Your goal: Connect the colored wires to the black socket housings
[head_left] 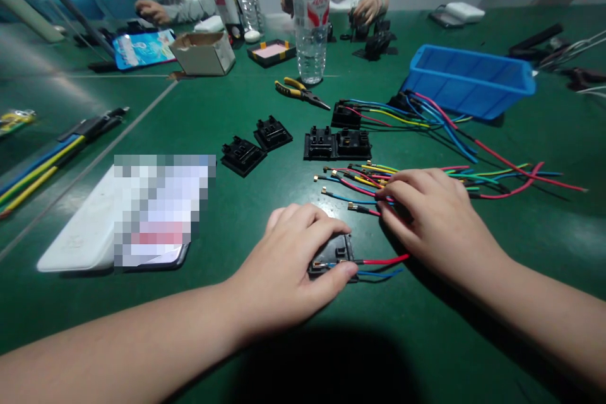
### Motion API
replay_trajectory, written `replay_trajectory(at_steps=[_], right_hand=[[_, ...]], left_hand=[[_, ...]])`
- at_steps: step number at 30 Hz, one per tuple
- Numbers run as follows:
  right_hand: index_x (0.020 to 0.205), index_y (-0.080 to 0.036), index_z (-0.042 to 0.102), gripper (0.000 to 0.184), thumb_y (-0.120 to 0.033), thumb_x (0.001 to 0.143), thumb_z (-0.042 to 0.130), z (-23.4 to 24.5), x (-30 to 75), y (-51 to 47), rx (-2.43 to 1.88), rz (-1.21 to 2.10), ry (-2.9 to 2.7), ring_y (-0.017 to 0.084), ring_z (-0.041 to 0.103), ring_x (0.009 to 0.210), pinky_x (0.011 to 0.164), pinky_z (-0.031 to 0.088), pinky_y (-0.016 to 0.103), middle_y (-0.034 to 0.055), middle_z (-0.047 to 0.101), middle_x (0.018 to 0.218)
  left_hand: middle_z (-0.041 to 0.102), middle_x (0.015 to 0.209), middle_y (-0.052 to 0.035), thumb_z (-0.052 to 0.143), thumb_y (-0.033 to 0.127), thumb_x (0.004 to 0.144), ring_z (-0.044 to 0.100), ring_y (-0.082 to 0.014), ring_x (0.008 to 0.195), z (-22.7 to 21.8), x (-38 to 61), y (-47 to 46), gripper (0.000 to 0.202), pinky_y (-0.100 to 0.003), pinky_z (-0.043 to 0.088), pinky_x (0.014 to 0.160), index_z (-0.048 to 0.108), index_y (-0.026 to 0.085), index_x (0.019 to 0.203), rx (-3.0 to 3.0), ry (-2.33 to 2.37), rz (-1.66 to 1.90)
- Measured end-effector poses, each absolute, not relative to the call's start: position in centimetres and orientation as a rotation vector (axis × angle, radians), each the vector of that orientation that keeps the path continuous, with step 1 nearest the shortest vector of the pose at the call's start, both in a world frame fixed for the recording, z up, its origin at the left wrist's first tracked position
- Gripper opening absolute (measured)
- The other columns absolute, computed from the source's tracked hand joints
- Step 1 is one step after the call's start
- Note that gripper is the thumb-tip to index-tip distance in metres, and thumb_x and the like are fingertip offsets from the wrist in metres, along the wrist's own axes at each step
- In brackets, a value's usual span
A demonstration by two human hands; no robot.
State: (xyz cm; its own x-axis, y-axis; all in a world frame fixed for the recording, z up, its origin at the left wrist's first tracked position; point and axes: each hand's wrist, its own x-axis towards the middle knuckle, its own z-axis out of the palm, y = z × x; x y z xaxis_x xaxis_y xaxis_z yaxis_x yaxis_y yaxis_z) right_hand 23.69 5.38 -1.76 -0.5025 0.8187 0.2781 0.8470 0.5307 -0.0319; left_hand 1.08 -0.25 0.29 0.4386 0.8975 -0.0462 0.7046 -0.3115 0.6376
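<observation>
My left hand [303, 259] grips a black plastic socket module [334, 252] by its edges, holding it low over or on the green table. A red wire [379, 261] and a blue wire [379, 274] run out of the module to the right. My right hand [426, 214] reaches into a loose bundle of coloured wires [355, 180] tipped with small brass terminals. Its thumb and fingers are curled together at a wire near the bundle's left end; which one is partly hidden.
Black modules [243, 154] and another joined pair [337, 144] lie beyond my hands. Behind them are pliers [303, 93], a water bottle [311, 19] and a blue bin [468, 82]. Two phones [89, 221] rest at left. Two people sit across the table.
</observation>
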Motion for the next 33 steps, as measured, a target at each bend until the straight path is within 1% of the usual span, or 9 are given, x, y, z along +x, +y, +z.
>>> replay_trajectory(at_steps=[2, 7, 11, 17, 24, 33], right_hand=[[0.092, -0.019, 0.064, 0.015, -0.029, 0.091, 0.053, -1.71, 23.67, 5.4, -1.41, -0.14, -2.506, 0.031, 0.056, 0.1, 0.084, 0.043, 0.045, 0.0094, 0.066, 0.106], [0.1, -0.021, 0.068, 0.019, -0.03, 0.093, 0.053, -1.75, 23.74, 5.41, -1.386, -0.146, -2.505, 0.031, 0.056, 0.103, 0.085, 0.043, 0.047, 0.0091, 0.067, 0.112], [0.094, -0.019, 0.069, 0.017, -0.03, 0.092, 0.056, -1.99, 23.91, 5.61, -1.344, -0.088, -2.483, 0.029, 0.057, 0.101, 0.087, 0.044, 0.046, 0.0092, 0.068, 0.107], [0.092, -0.018, 0.069, 0.014, -0.026, 0.09, 0.057, -2.33, 24.04, 5.86, -1.256, -0.036, -2.475, 0.027, 0.058, 0.099, 0.087, 0.044, 0.044, 0.0091, 0.069, 0.103], [0.092, -0.019, 0.068, 0.013, -0.025, 0.09, 0.057, -2.53, 24.07, 5.81, -1.254, -0.034, -2.463, 0.027, 0.058, 0.096, 0.084, 0.043, 0.044, 0.0074, 0.069, 0.101], [0.09, -0.02, 0.069, 0.015, -0.027, 0.092, 0.055, -2.45, 24.06, 5.82, -1.276, -0.065, -2.463, 0.027, 0.056, 0.091, 0.079, 0.04, 0.041, 0.0074, 0.069, 0.097]], left_hand=[[0.059, 0.113, -0.0053, 0.058, 0.041, 0.089, 0.05, -0.0247, 0.108, 0.31, 1.09, -0.2, 0.033, -0.043, 0.034, 0.095, 0.061, 0.024, 0.118, 2.107, 1.337, 0.427], [0.059, 0.113, -0.0055, 0.059, 0.041, 0.089, 0.05, -0.0247, 0.108, 0.19, 1.07, -0.16, 0.034, -0.043, 0.034, 0.095, 0.061, 0.023, 0.118, 2.102, 1.337, 0.433], [0.059, 0.112, -0.0051, 0.058, 0.042, 0.089, 0.051, -0.0245, 0.108, 0.12, 1.01, -0.29, 0.034, -0.043, 0.034, 0.094, 0.061, 0.024, 0.118, 2.113, 1.335, 0.441], [0.059, 0.112, -0.0053, 0.058, 0.041, 0.089, 0.05, -0.0245, 0.108, 0.06, 1.04, -0.13, 0.034, -0.043, 0.034, 0.094, 0.061, 0.024, 0.118, 2.119, 1.343, 0.444], [0.06, 0.112, -0.0048, 0.058, 0.041, 0.089, 0.051, -0.0242, 0.107, 0.11, 1.13, -0.2, 0.033, -0.043, 0.034, 0.094, 0.061, 0.024, 0.117, 2.118, 1.346, 0.45], [0.06, 0.112, -0.0053, 0.058, 0.041, 0.089, 0.051, -0.0245, 0.107, 0.07, 1.1, -0.17, 0.033, -0.043, 0.034, 0.094, 0.061, 0.024, 0.117, 2.129, 1.346, 0.45]])
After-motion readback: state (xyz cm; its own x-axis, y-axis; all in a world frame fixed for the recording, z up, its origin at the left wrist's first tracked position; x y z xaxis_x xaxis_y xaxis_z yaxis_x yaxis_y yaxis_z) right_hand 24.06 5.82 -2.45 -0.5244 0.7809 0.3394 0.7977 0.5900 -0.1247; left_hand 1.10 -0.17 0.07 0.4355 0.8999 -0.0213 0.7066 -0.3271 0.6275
